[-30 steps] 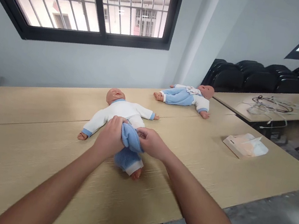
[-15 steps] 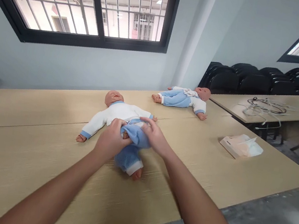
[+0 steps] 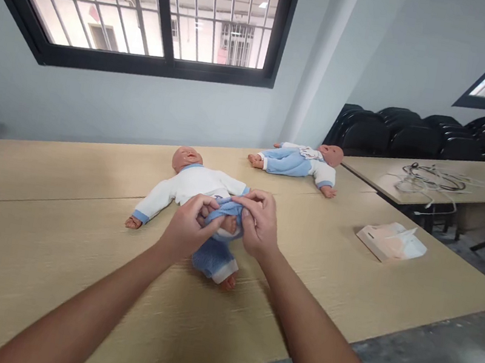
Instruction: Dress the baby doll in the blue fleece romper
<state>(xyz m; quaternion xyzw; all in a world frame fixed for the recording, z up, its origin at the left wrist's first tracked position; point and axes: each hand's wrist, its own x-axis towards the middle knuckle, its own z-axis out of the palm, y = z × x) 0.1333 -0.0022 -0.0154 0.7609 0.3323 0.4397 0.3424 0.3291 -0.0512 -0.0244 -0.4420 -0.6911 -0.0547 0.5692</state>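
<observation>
A baby doll [image 3: 199,182] in a white top with blue cuffs lies on its back on the wooden table [image 3: 73,259]. Its light blue trousers [image 3: 212,258] cover one leg, whose foot sticks out past a white cuff. My left hand [image 3: 193,223] pinches the bunched blue cloth of the other trouser leg from the left. From the right, my right hand [image 3: 259,224] grips the same cloth. Between the hands, the doll's other foot [image 3: 229,223] shows in the opening of the cloth. My fingers partly hide the doll's waist.
A second dressed doll [image 3: 294,159] lies at the back of the table. An opened tissue pack or box [image 3: 392,242] sits on the right. Tangled cables [image 3: 431,178] lie on another table, with black chairs [image 3: 365,130] stacked behind.
My right hand has closed from a looser hold onto the trouser cloth. The doll's foot now shows in the cloth's opening between my hands, and the camera view has shifted slightly.
</observation>
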